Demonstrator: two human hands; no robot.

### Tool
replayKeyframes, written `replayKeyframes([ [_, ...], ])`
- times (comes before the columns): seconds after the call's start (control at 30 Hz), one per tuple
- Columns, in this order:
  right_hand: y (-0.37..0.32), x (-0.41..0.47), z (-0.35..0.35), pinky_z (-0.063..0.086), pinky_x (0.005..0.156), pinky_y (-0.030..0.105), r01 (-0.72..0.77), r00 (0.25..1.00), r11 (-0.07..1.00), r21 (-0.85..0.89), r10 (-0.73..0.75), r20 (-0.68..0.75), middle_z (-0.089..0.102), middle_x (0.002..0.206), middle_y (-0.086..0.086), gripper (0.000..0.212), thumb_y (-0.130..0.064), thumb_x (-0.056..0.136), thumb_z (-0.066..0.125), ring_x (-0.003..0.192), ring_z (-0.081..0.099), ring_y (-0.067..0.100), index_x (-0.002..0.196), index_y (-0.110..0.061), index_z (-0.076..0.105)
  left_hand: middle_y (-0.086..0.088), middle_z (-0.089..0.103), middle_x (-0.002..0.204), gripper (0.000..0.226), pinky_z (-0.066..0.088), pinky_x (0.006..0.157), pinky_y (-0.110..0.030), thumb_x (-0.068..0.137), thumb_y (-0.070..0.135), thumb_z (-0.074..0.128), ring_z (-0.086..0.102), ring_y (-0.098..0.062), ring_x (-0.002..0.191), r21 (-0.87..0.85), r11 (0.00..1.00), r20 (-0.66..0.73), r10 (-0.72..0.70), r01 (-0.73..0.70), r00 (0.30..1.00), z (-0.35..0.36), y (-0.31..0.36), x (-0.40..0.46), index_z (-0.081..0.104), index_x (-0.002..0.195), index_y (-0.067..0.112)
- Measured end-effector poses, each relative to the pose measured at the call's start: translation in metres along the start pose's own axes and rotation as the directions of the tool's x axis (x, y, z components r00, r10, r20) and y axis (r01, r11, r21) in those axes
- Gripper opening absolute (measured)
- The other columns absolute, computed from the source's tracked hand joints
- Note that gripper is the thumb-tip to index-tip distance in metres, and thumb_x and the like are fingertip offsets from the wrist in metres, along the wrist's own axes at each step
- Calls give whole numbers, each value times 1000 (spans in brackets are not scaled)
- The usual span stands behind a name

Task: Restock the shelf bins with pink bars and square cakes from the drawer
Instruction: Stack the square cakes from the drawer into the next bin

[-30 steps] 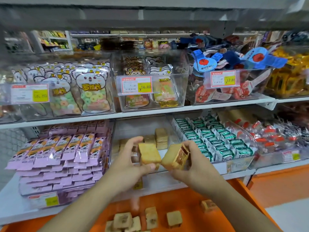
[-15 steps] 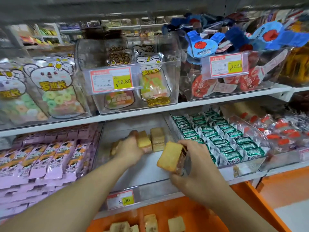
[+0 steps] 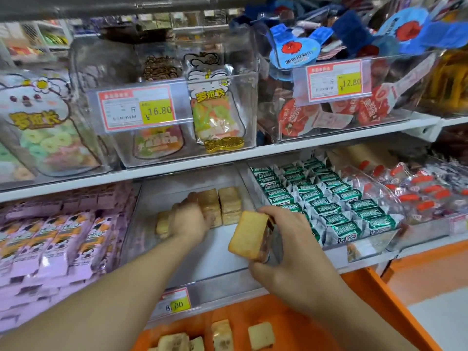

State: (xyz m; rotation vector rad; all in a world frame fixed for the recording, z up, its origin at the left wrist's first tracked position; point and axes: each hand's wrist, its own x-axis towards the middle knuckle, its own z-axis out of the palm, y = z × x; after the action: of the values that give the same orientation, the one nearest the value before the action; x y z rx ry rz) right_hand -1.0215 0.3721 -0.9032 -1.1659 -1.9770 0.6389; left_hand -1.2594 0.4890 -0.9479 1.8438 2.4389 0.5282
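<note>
Since a moment ago the left hand (image 3: 188, 220) has reached deeper into the clear bin (image 3: 192, 274), its cake (image 3: 209, 207) now against the far stack (image 3: 229, 205); fingers hidden, so its grip cannot be told. Near, loose cakes (image 3: 260, 335) lie in the orange drawer (image 3: 298, 323). Right hand (image 3: 296, 254) grasps one cake (image 3: 249, 235) above the bin's front. Pink bars (image 3: 58, 244) fill the left bin.
</note>
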Motion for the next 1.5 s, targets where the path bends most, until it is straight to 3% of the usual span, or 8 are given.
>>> replayKeyframes([
  [0.23,-11,-4,-3,45,94,23,-17,1000,1000,-19,17,4,32,111,-47,70,-18,76,81,118,42,5,131,-43,46,5,67,128,34,52,99,-35,102,31,63,64,-12,111,-591,796,-70,107,-127,992,-34,0,-69,60,135,26],
  [0.37,-25,-9,-1,45,91,18,-11,1000,1000,-14,11,13,40,108,-39,69,-18,78,81,113,43,0,130,-47,46,15,66,126,42,62,86,-37,98,32,70,71,-3,97,-853,522,126,229,-13,965,-71,1,-122,58,137,41],
  [0.47,-39,-12,6,39,91,8,6,998,999,-31,-4,67,39,114,-33,72,-20,81,80,116,41,-2,136,-46,41,7,70,123,47,63,83,-37,95,13,74,76,-15,93,-869,493,198,278,37,940,-86,-6,-146,60,134,34],
  [0.7,-66,-5,35,45,90,13,131,987,982,-139,-117,109,37,128,-22,67,-30,83,76,115,46,-5,137,-43,40,12,72,118,34,59,94,-36,98,21,71,72,-8,97,-816,578,95,175,-24,980,-101,-42,-161,62,127,34],
  [0.87,-62,21,57,39,94,24,57,998,985,-164,-50,44,44,127,-19,68,-37,82,82,113,45,1,138,-38,45,24,46,147,53,27,114,-18,107,57,33,41,3,139,-273,896,-7,363,-351,932,-87,-89,-170,33,156,39],
  [1.03,-46,83,94,40,98,32,47,989,960,-275,-5,151,55,129,-4,77,-41,72,87,121,47,20,140,-29,53,19,71,122,52,23,117,-47,105,60,31,62,-8,128,49,829,-58,560,-558,827,-57,-121,-173,64,134,31],
  [1.23,-11,163,145,49,93,32,76,961,873,-481,64,268,63,128,1,79,-54,63,76,119,59,30,136,-31,56,15,71,118,53,22,119,-50,106,60,36,63,-11,127,136,789,-32,608,-600,793,-59,-127,-172,61,141,29],
  [1.5,1,167,146,26,120,36,177,949,728,-663,53,311,31,167,3,79,-35,88,66,151,28,31,161,-31,34,13,68,116,53,16,122,-49,106,59,37,61,-13,127,141,803,-32,588,-579,808,-58,-128,-176,55,146,28],
])
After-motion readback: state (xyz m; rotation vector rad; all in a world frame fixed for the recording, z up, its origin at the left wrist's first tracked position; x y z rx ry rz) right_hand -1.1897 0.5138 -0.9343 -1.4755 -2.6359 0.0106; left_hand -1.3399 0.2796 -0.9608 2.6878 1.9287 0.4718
